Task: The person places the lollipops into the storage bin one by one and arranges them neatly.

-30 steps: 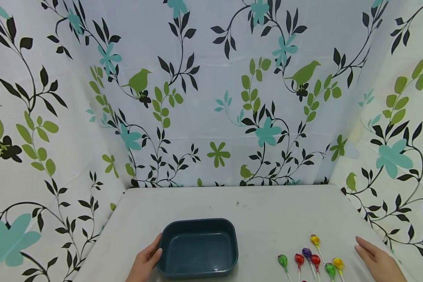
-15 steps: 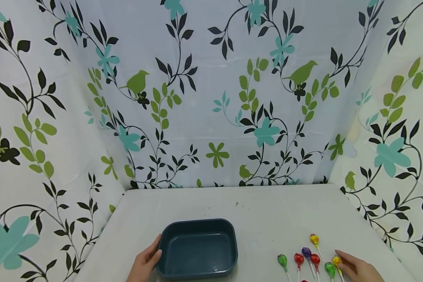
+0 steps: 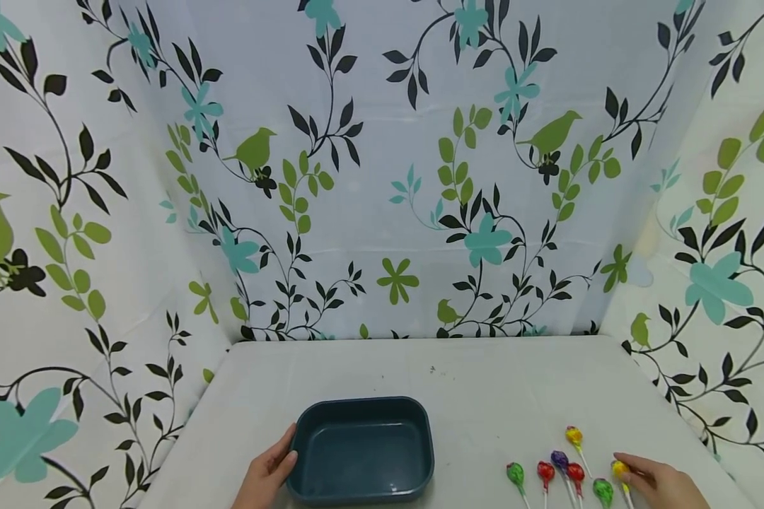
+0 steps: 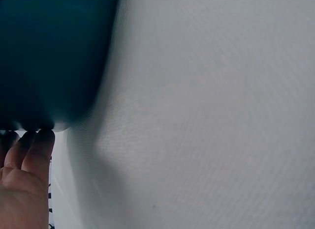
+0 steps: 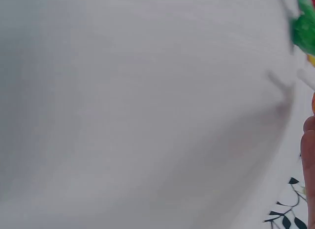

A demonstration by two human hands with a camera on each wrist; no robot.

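Observation:
My left hand [image 3: 264, 470] holds the left side of a dark blue-green rectangular tray [image 3: 359, 491]. In the left wrist view, fingertips [image 4: 45, 136] meet the tray's outer wall [image 4: 59, 91]. Toward the right, my right hand [image 3: 665, 484] pinches a yellow-wrapped lollipop [image 3: 620, 469] by its head between thumb and fingers. Just left of it lies a green lollipop [image 3: 603, 489]. The right wrist view catches only a sliver of this hand [image 5: 309, 165] at its right edge, with a blurred green lollipop [image 5: 304, 32] above.
More lollipops lie between tray and right hand: a green one [image 3: 515, 474], two reds [image 3: 545, 471], a purple [image 3: 559, 459] and another yellow [image 3: 574, 435]. A white cloth covers the table [image 3: 471, 382]. Patterned curtains [image 3: 395, 177] hang at the back and both sides.
My right hand has come in from the right, reached the nearer yellow lollipop and taken its head between thumb and fingers. The left hand and tray stay put.

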